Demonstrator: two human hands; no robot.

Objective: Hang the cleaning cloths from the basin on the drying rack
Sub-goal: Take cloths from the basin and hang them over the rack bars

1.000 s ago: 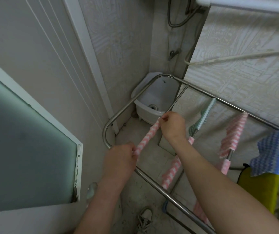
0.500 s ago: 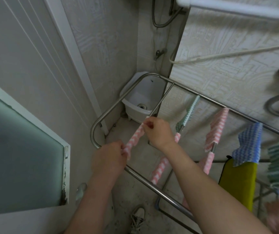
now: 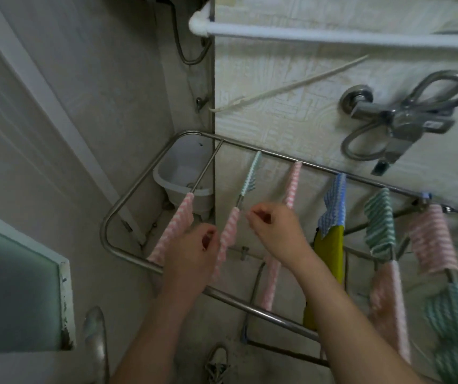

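Observation:
The steel drying rack (image 3: 128,202) stands along the tiled wall. A pink striped cloth (image 3: 179,221) lies over its leftmost rod, hanging free. My left hand (image 3: 190,261) hovers just right of that cloth's lower end, fingers curled, with nothing seen in it. A second pink cloth (image 3: 229,231) and a green cloth (image 3: 250,181) sit on the rod beside it. My right hand (image 3: 276,232) is above the third rod, fingers pinched together and holding nothing. The white basin (image 3: 166,173) stands on the floor in the corner, behind the rack.
More pink, blue and green cloths (image 3: 335,200) and a yellow cloth (image 3: 329,253) hang on rods to the right. A metal tap with a hose (image 3: 399,117) and a white pipe (image 3: 305,36) are on the wall. A glass door (image 3: 14,289) is at left, a shoe (image 3: 216,364) on the floor.
Both hands have let go of the pink cloth, which now hangs over the leftmost rod. The hands have drawn rightward, and the view has swung right, showing more of the rack.

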